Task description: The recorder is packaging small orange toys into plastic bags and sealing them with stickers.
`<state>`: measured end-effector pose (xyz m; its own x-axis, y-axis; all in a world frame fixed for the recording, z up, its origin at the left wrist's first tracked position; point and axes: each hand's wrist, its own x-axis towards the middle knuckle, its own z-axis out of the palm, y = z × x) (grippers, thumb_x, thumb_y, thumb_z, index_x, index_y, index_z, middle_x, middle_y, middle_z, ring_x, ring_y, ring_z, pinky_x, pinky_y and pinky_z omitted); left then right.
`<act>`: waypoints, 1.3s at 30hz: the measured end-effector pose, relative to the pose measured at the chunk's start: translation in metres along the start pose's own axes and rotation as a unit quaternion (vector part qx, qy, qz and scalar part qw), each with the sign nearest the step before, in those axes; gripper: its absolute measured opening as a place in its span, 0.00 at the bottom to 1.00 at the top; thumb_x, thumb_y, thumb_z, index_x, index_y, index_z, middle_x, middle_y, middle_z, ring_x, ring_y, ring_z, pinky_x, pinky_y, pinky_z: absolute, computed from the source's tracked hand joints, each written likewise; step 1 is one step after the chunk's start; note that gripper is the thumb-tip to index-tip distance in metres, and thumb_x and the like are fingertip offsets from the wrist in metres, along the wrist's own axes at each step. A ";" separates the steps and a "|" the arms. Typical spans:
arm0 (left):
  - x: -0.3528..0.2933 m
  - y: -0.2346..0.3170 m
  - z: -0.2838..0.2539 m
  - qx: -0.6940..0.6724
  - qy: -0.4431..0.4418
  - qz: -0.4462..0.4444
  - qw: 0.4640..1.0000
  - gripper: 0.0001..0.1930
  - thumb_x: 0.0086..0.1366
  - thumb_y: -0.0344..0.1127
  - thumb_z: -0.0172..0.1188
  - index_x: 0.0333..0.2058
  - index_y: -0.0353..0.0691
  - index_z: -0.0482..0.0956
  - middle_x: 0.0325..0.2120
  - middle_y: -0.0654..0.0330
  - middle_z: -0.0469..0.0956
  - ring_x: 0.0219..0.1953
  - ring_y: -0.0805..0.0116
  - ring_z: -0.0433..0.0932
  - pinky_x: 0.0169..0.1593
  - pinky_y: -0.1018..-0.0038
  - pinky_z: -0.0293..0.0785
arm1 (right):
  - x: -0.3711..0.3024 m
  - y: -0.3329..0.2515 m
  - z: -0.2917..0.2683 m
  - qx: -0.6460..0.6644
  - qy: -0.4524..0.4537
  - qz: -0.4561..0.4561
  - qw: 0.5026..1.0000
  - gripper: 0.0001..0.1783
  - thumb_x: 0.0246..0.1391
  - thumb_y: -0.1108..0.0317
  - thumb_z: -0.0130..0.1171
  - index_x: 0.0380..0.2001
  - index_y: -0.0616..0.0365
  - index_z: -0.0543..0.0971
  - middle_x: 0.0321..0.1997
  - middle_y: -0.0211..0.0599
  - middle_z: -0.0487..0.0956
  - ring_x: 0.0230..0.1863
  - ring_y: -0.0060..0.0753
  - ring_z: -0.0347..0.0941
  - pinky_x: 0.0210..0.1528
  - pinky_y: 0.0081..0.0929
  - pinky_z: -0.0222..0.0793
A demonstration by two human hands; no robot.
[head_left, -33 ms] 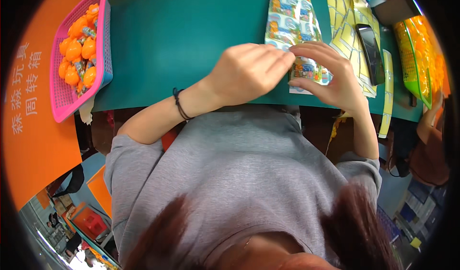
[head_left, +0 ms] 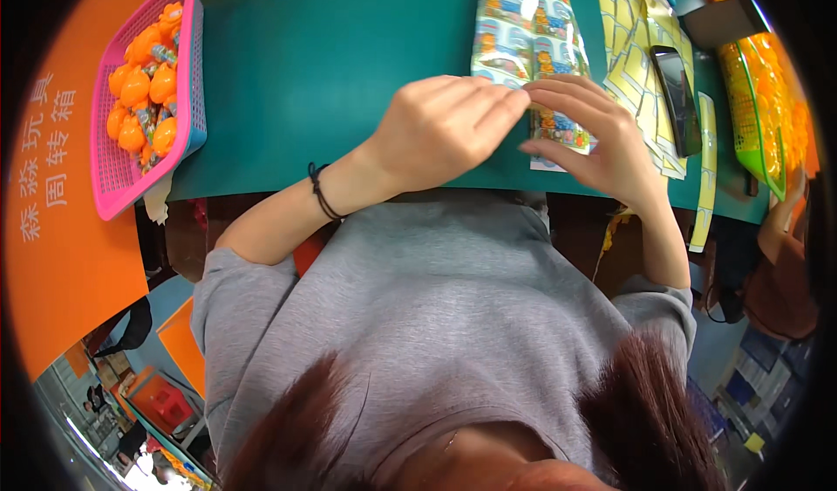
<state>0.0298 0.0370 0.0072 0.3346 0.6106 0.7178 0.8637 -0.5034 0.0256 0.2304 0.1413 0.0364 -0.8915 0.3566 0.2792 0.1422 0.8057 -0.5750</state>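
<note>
A long glossy sticker sheet [head_left: 504,33] with rows of colourful cartoon pictures runs away from me over the green table. My left hand [head_left: 449,129] is closed at the sheet's left edge, its fingers pressed together and its palm turned out of sight. What its fingertips pinch is hidden. My right hand [head_left: 602,133] curves over the near part of the sheet, thumb well apart from the fingers. Its foremost fingertips meet those of my left hand, and sheet shows in the gap above its thumb.
At left stands a pink basket [head_left: 103,155] of orange toy figures [head_left: 135,88]. Right of the sheet lie yellow-and-white sticker strips [head_left: 629,59] and a black phone [head_left: 676,98]. A green basket [head_left: 750,142] of orange pieces stands farther right, near another person's arm [head_left: 782,221].
The sticker sheet's far part has shifted slightly left. Both hands have moved a little left with it, keeping nearly the same pose.
</note>
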 end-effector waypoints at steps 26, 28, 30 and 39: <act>-0.053 0.022 -0.026 -0.490 0.032 -0.505 0.710 0.10 0.69 0.27 0.53 0.41 0.29 0.80 0.30 0.55 0.83 0.32 0.71 0.83 0.35 0.78 0.79 | 0.037 -0.018 0.060 0.111 0.042 0.011 0.993 0.12 0.48 0.80 0.65 0.39 0.65 0.82 0.39 0.41 0.83 0.41 0.35 0.80 0.43 0.25 0.75; -0.052 0.021 -0.023 -0.460 0.036 -0.482 0.745 0.10 0.68 0.27 0.53 0.42 0.28 0.80 0.30 0.55 0.83 0.32 0.71 0.83 0.35 0.77 0.80 | 0.035 -0.017 0.060 0.099 0.052 0.004 0.994 0.11 0.49 0.80 0.64 0.39 0.65 0.82 0.38 0.41 0.83 0.40 0.33 0.80 0.42 0.24 0.75; -0.047 0.019 -0.024 -0.410 -0.010 -0.456 0.790 0.09 0.68 0.26 0.53 0.42 0.27 0.80 0.30 0.54 0.83 0.33 0.69 0.84 0.37 0.76 0.80 | 0.035 -0.017 0.060 0.087 0.061 -0.003 0.994 0.10 0.50 0.81 0.63 0.38 0.66 0.82 0.37 0.40 0.83 0.38 0.31 0.80 0.42 0.23 0.75; -0.047 0.012 -0.022 -0.502 -0.004 -0.502 0.704 0.09 0.68 0.25 0.53 0.42 0.29 0.80 0.31 0.55 0.84 0.33 0.70 0.83 0.39 0.77 0.80 | 0.041 -0.011 0.057 0.184 0.032 0.119 0.975 0.07 0.54 0.79 0.60 0.37 0.64 0.82 0.38 0.35 0.83 0.40 0.26 0.79 0.45 0.22 0.74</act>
<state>0.0160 -0.0109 -0.0112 -0.2498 0.9681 -0.0175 -0.0357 0.0088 0.9993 0.1676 0.1207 0.0107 -0.8218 0.5511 0.1451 0.1666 0.4759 -0.8635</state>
